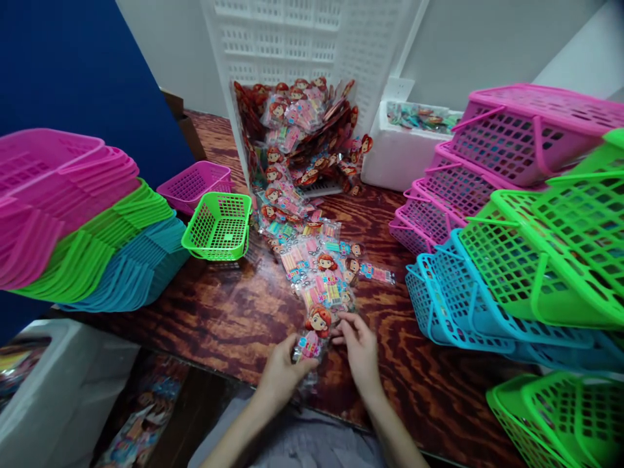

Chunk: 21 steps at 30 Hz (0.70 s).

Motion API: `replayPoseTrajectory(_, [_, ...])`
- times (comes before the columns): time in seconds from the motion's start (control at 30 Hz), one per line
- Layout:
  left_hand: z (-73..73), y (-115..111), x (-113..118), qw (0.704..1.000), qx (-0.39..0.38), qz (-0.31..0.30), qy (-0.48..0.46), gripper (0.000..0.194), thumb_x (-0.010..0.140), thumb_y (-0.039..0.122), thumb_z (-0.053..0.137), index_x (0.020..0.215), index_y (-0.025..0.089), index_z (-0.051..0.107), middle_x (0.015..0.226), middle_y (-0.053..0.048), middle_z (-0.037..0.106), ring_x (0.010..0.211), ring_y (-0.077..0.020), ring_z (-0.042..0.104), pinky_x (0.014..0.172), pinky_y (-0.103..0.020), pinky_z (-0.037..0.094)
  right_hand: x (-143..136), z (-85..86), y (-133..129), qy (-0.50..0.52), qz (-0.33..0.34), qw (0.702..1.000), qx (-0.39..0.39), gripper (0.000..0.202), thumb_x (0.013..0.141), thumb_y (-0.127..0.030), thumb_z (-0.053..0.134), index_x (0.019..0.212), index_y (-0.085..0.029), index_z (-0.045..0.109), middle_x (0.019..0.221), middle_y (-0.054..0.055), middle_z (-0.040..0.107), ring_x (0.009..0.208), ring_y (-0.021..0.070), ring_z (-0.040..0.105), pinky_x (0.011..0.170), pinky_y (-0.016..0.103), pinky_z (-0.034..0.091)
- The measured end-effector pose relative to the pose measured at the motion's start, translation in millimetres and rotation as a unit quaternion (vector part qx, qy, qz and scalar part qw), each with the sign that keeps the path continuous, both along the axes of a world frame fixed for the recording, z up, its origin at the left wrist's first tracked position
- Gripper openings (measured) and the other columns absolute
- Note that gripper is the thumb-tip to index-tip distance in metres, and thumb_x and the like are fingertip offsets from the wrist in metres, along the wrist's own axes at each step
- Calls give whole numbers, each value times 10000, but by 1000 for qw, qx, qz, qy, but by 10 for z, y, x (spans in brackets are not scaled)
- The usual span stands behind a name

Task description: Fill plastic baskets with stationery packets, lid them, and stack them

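Near the table's front edge, my left hand (pixel 285 370) is closed on the lower left part of a clear candy packet (pixel 308 346) with a red-haired cartoon girl's head at its top. My right hand (pixel 359 348) is on the packet's other side, its thumb and fingertips pinched at the clear edge. What lies beneath the packet is mostly hidden. Just beyond my hands spreads a pile of similar packets (pixel 329 286), with pink, yellow and blue sticks in them. The pile runs back to a tipped white crate (pixel 287 36) full of more packets.
To the left stand nested pink, green and blue baskets (pixel 112 227), with a single green basket (pixel 219 227) and a pink basket (pixel 197 182) beside them. Filled baskets (pixel 507 260) are stacked on the right. A white foam box (pixel 397 156) with packets sits behind.
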<state>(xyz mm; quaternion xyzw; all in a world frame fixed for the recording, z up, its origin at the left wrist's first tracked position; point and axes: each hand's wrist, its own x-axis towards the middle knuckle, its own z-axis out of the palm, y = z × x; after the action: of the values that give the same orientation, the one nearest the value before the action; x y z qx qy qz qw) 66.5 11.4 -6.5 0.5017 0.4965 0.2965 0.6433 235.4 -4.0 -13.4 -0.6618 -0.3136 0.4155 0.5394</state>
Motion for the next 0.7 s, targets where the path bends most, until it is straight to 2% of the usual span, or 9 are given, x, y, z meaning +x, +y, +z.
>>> replayPoseTrajectory(0.07, [18,82,-146,999,-1,30,-12,302,648,342,774,856,157,657,767,-3,672,729,-182,596,681,-252,448,209,42,174,-159,6,987,22,324,897,-454,505,1022,-197,656,989,88,665,920,241,627,819,398,541])
replayPoseTrajectory(0.17, [84,189,-307,993,-19,105,-57,381,654,388,808,920,153,670,806,-8,686,737,-174,615,699,-253,472,360,64,483,-356,31,934,15,409,898,-420,497,1213,-187,616,1173,138,626,1128,304,533,998,478,437])
replayPoseTrajectory(0.3, [160,261,-348,972,-103,122,-171,497,683,391,812,1092,160,650,946,-51,723,797,-199,672,728,-279,511,217,-4,689,-458,56,887,-16,530,868,-415,560,1336,-169,540,1237,169,586,1162,340,492,1003,493,408])
replayPoseTrajectory(0.37, [186,276,-329,967,-120,100,-200,524,678,371,829,1118,157,642,971,-64,730,815,-205,685,738,-284,519,168,-66,670,-447,44,894,-7,503,840,-393,587,1297,-183,567,1197,153,600,1124,326,514,976,464,421])
replayPoseTrajectory(0.4, [197,281,-319,967,-120,90,-204,535,672,360,842,1123,155,640,981,-67,733,831,-208,688,749,-284,521,181,-97,640,-416,30,909,-1,480,817,-387,605,1255,-192,592,1128,133,623,1062,308,544,938,439,440])
replayPoseTrajectory(0.47, [217,289,-304,970,-118,74,-201,537,673,349,855,1125,153,641,998,-72,738,864,-212,693,772,-286,523,290,-142,559,-330,-15,944,5,404,765,-392,634,1120,-199,643,910,69,642,858,256,582,812,378,472])
replayPoseTrajectory(0.53, [236,292,-296,968,-124,60,-208,525,683,346,856,1123,149,644,1000,-76,741,869,-215,697,785,-293,526,466,-148,462,-259,-69,963,3,307,737,-425,636,935,-190,657,735,19,603,690,213,558,695,335,466])
replayPoseTrajectory(0.63, [262,276,-262,955,-157,46,-246,497,698,333,849,1111,141,652,977,-81,744,814,-204,698,772,-297,525,646,-75,312,-234,-124,964,9,311,769,-496,586,781,-186,615,724,33,613,677,203,560,664,323,463])
replayPoseTrajectory(0.7, [278,245,-199,945,-177,46,-272,469,699,327,848,1086,138,661,963,-83,743,785,-196,693,751,-289,518,574,1,224,-187,-159,969,30,326,779,-514,599,793,-188,608,764,36,626,702,197,567,664,310,469])
